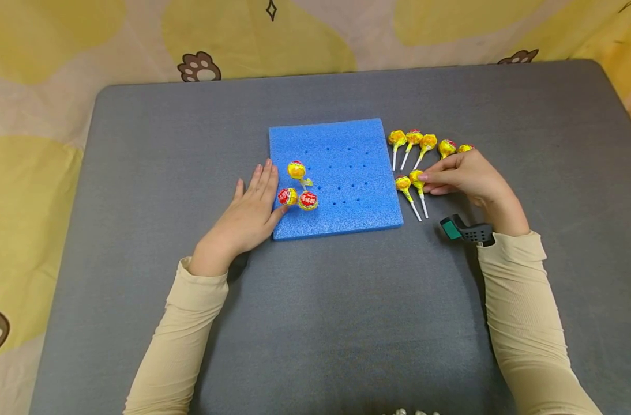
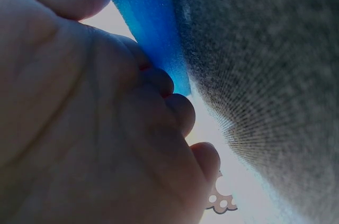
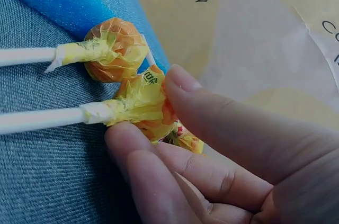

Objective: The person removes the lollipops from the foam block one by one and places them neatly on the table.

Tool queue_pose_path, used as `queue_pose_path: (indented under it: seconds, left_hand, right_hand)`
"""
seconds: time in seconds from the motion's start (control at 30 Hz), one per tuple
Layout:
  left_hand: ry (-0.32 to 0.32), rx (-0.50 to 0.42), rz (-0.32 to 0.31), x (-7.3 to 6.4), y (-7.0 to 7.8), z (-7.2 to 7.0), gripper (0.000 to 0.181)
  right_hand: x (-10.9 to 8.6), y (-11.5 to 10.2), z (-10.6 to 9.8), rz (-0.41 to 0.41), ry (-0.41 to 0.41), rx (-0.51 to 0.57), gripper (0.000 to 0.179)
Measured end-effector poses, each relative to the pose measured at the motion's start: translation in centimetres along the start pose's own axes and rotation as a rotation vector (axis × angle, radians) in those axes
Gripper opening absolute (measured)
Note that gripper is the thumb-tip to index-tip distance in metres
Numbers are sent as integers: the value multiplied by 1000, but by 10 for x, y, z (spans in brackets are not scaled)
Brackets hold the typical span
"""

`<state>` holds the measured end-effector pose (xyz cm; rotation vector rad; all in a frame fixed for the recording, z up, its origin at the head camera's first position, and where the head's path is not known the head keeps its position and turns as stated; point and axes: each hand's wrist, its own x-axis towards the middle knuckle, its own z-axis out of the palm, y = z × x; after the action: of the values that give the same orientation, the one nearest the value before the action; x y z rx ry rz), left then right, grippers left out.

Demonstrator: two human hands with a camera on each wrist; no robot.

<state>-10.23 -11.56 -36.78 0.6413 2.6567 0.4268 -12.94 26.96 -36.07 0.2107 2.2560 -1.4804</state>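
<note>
Yellow and cream cloth (image 1: pixel 263 34) with brown paw prints spreads beyond the far edge of a grey table (image 1: pixel 295 317). Seen from the head camera, a blue foam board (image 1: pixel 341 219) lies flat on the table, dotted with small holes. Three wrapped lollipops (image 1: pixel 308 200), yellow and red, stand in its left part, two nearer and one farther. Along the board's left edge rests a person's left hand (image 1: pixel 250 210), fingers stretched out and holding nothing, the thumb beside the nearer standing lollipops. Right of the board, five loose lollipops (image 1: pixel 428 142) lie in a far row, the two rightmost partly hidden by the right hand (image 1: pixel 468 178). Nearer, two more lie side by side, sticks toward the near side; the right hand pinches the right one, a yellow lollipop (image 1: pixel 415 174), by its candy head. Cream sleeves (image 1: pixel 191 334) cover both arms, and a black gadget (image 1: pixel 473 233) with a green patch sits at the right wrist. From the left wrist, the dim palm faces the camera, fingertips close against the foam's side. From the right wrist, thumb and fingers close around the wrapped head, its white stick free, with the neighbouring lollipop just beside it.
</note>
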Motion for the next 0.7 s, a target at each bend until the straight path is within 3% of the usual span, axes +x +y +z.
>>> queue_pose_path:
  seconds: [0.47,0.6,0.7]
  left_hand:
    - [2,-3,0,0,0,0,72]
    - [2,-2,3,0,0,0,72]
    - [-2,-4,6,0,0,-1,71]
  right_hand:
    - [-4,-3,-4,-17,21,-112,31]
    - [-7,-4,-7,-24,21,-108,29]
    - [-9,-4,-8,-36,29,-63,18]
